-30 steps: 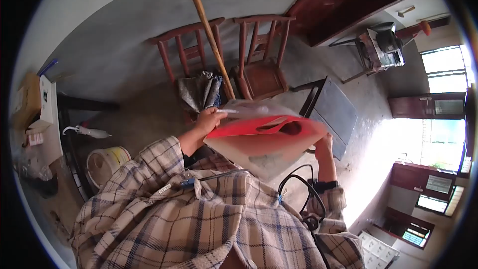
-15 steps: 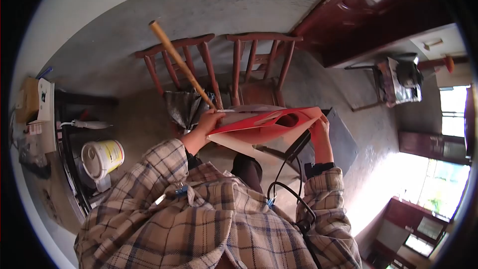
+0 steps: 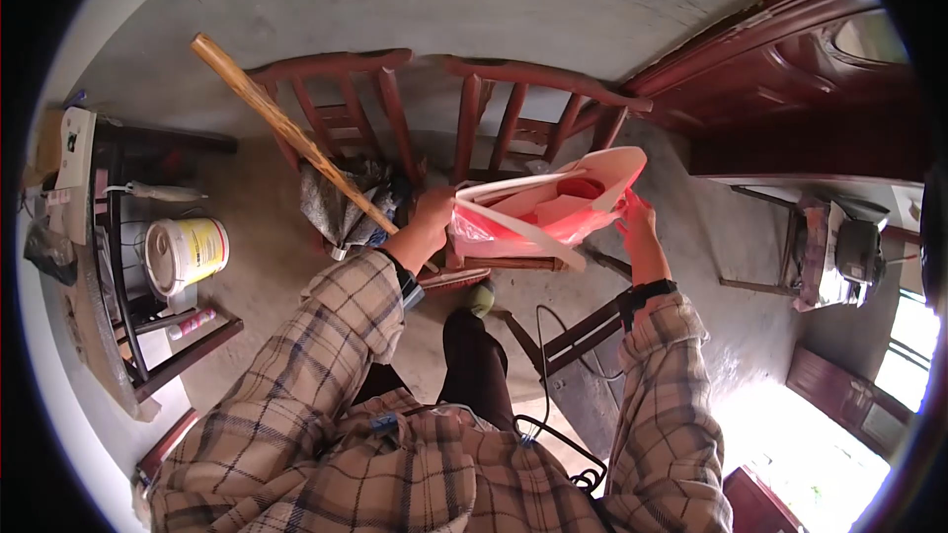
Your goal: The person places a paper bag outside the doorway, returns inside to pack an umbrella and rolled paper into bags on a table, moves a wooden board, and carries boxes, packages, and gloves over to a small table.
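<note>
My left hand point(image 3: 429, 223) is closed on the left end of a red-and-white, bag-like thing point(image 3: 523, 222). It looks like thin, glossy plastic with pale stiff edges, and its mouth gapes upward. Inside lie red and pale pieces that I cannot make out. At the other end, the fingers of my right hand point(image 3: 640, 225) pinch its red side. A long wooden stick point(image 3: 286, 128) slants down behind my left wrist; my hand does not visibly grip it.
Two reddish wooden chairs point(image 3: 523, 123) stand against the wall ahead. A grey bag point(image 3: 341, 202) hangs by the left chair. On the left are a white bucket point(image 3: 186, 255) and a dark rack point(image 3: 123, 276). A dark frame point(image 3: 583, 336) stands near my right forearm.
The bag-like thing has tilted, its right end rising, and its mouth has opened wider, showing the contents. My view has shifted, with a shoe now visible below.
</note>
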A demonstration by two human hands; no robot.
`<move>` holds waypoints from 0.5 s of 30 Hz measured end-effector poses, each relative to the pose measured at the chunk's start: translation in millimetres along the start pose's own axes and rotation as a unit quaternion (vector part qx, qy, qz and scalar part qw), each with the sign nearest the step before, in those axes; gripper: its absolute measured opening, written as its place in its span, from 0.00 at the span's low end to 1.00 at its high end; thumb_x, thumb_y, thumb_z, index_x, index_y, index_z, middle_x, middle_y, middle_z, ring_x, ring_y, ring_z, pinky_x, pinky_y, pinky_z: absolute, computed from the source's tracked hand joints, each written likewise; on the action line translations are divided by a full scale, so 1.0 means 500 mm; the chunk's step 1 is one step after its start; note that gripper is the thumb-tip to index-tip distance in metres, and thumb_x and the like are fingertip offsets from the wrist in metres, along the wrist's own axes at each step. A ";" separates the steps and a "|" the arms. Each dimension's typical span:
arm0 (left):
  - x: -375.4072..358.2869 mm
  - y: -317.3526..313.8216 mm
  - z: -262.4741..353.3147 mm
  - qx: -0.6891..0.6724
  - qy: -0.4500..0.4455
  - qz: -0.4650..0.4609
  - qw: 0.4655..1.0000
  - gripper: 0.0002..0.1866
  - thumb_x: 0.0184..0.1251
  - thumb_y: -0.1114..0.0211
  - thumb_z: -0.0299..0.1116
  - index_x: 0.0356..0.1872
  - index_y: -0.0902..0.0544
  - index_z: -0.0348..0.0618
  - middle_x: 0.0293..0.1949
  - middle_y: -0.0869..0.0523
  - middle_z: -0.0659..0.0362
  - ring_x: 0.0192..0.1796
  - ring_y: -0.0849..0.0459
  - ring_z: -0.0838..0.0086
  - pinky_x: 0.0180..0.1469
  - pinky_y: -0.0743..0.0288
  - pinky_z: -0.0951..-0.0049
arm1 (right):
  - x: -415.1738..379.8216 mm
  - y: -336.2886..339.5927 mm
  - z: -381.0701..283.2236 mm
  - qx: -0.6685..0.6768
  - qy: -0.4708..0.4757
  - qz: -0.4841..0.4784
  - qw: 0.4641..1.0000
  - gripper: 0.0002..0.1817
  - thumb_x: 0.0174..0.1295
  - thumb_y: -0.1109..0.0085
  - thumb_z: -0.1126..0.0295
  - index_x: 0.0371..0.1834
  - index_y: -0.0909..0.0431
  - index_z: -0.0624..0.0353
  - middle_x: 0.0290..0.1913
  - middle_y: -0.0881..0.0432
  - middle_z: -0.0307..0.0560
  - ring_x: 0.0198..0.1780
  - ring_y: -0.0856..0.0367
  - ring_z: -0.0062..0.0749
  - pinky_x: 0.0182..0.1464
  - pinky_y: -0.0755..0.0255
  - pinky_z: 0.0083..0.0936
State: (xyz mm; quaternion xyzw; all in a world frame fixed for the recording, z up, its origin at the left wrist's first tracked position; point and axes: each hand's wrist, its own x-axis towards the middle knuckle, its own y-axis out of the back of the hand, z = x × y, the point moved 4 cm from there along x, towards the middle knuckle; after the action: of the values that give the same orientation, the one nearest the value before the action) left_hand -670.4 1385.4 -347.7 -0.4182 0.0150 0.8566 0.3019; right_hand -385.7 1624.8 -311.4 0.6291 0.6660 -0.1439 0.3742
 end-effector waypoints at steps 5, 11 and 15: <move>0.032 0.002 0.018 0.037 0.054 0.000 0.998 0.04 0.62 0.45 0.32 0.34 0.22 0.51 0.31 0.20 0.68 0.34 0.25 0.81 0.38 0.33 0.75 | -0.021 0.022 0.045 0.015 0.047 0.034 0.998 0.30 0.55 0.38 0.61 0.61 0.35 0.54 0.46 0.23 0.41 0.48 0.26 0.28 0.49 0.34 0.30; 0.039 0.005 0.073 0.028 0.044 0.015 0.999 0.09 0.65 0.45 0.42 0.40 0.23 0.53 0.35 0.19 0.67 0.41 0.23 0.77 0.47 0.33 0.70 | -0.073 0.088 0.215 0.038 0.011 -0.062 0.997 0.24 0.61 0.45 0.64 0.59 0.37 0.58 0.51 0.25 0.49 0.47 0.21 0.41 0.45 0.23 0.36; 0.125 0.022 0.049 0.059 0.026 0.028 0.998 0.16 0.66 0.47 0.49 0.42 0.23 0.50 0.34 0.20 0.65 0.39 0.25 0.78 0.43 0.32 0.66 | -0.152 0.111 0.361 0.089 -0.065 -0.054 0.992 0.22 0.63 0.46 0.63 0.58 0.37 0.58 0.47 0.25 0.48 0.45 0.20 0.47 0.44 0.21 0.39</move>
State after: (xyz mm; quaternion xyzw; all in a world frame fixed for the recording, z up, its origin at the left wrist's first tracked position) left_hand -722.7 1414.7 -379.6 -0.4214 0.0851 0.8511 0.3012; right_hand -281.5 1459.3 -366.8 0.6124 0.6576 -0.2634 0.3509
